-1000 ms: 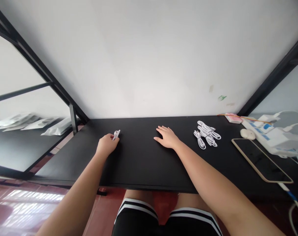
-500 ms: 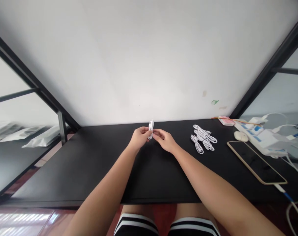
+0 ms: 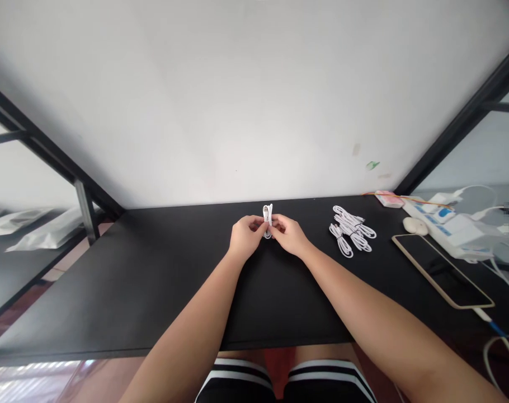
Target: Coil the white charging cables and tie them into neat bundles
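Left hand (image 3: 246,237) & right hand (image 3: 291,235) both pinch a small coiled white cable (image 3: 268,217), held upright just above the black desk (image 3: 154,268), mid-desk near the wall. More cable bundles (image 3: 352,229) lie to the right, phone (image 3: 441,270) beyond.

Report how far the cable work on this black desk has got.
Looks done: a pile of bundled white cables lies on the desk, right of the hands. In hand: one coiled white cable, pinched between the left hand and right hand above the desk. Left: I see no other loose cables waiting, so how many remain is unclear.
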